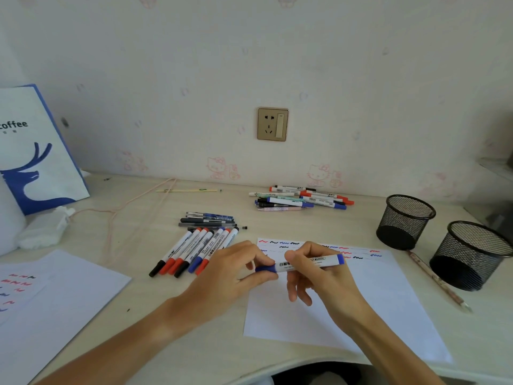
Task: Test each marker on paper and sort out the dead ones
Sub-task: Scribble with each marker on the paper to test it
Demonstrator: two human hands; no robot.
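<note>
A blue whiteboard marker (322, 260) lies level between both hands above the test paper (361, 309). My left hand (236, 270) pinches its blue cap end. My right hand (316, 270) grips the white barrel. The paper carries several red, blue and black squiggles along its top edge. A row of several markers (194, 251) lies just left of my hands, with a few pens (208, 219) behind it. A second heap of markers (299, 198) sits near the wall.
Two black mesh cups (405, 220) (472, 254) stand at the right, with a pencil (435, 279) lying in front of them. Another scribbled sheet (55, 301) lies at the left. A coffee paper bag (36, 151) leans on the wall. A pink cord (133, 201) trails across the desk.
</note>
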